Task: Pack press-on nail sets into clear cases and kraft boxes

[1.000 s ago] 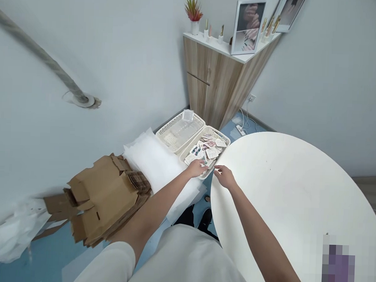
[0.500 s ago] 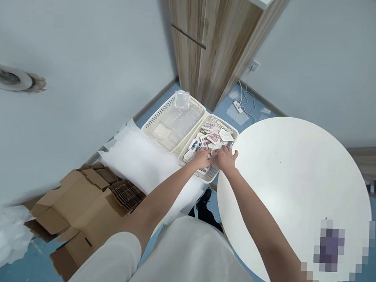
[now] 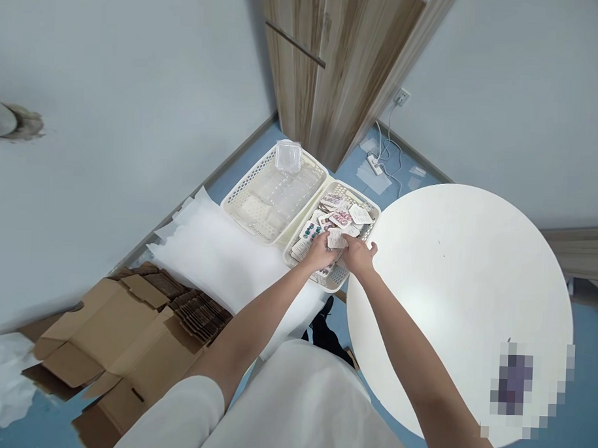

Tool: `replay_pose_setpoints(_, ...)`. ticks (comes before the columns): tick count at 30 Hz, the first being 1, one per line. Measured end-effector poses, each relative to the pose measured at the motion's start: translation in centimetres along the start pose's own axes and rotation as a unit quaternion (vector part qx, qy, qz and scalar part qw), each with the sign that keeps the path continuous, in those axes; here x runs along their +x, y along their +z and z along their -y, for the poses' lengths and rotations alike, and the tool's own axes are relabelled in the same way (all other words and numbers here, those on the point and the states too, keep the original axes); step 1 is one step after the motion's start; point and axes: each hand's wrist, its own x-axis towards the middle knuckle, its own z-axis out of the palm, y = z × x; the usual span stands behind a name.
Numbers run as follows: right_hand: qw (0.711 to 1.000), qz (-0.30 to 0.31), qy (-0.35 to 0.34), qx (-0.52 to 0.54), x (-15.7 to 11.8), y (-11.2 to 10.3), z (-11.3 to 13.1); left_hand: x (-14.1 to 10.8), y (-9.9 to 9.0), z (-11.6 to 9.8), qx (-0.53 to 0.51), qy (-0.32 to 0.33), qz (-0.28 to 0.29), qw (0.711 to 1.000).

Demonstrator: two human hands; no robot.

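Observation:
Over a white perforated basket (image 3: 337, 282), my left hand (image 3: 319, 253) and my right hand (image 3: 358, 255) pinch a white card with small print (image 3: 336, 238) between them. The left hand grips its left side and the right hand its right side. Beneath and around lie several more cards in a loose heap, some bearing rows of small glossy pieces: a teal-and-dark card (image 3: 310, 231) and a pink one (image 3: 341, 217). A white printed card (image 3: 359, 214) rests near the basket's far right side. My fingers hide part of the heap.
Left of it stands a second white basket (image 3: 234, 194) with clear plastic boxes (image 3: 288, 156). White sheets (image 3: 220, 247) and flattened cardboard boxes (image 3: 113, 328) lie at left. A round white table (image 3: 454, 275) stands at right. A power strip (image 3: 374, 164) is on the floor.
My fingers have closed from the heap onto a printed card, which now shows lifted and flatter to view between both hands. The camera view has shifted slightly.

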Motion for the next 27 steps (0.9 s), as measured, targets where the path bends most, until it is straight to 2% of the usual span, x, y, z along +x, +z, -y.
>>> replay_pose_setpoints(3, 1.0, -0.009, -0.01, 0.012, -0.5, -0.3, 0.0, -1.0, -0.5, 0.2, -0.025, 0.041, -0.02, 0.999)
replay_pose_setpoints(7, 0.998, -0.035, -0.039, 0.041, -1.5, -0.7, 0.0, -2.9, -1.8, -0.1, 0.02, 0.112, -0.05, 0.992)
replay_pose_setpoints(11, 0.993, -0.07, -0.053, 0.083, -2.5, -0.7, -0.1, -4.5, -2.5, -0.5, 0.058, 0.12, -0.045, 0.99)
replay_pose_setpoints(17, 0.977, -0.111, -0.053, 0.173, -4.0, -1.3, -0.6, -6.2, -2.3, -1.7, 0.088, 0.15, -0.054, 0.983)
replay_pose_setpoints(22, 0.958, -0.138, -0.073, 0.239, -6.4, -3.1, -2.0, -8.3, -1.4, -3.3, 0.026, 0.151, -0.051, 0.987)
replay_pose_setpoints(27, 0.924, -0.166, -0.091, 0.333, -11.3, -4.2, -6.4, -11.1, 1.7, -5.1, -0.121, 0.092, -0.002, 0.988)
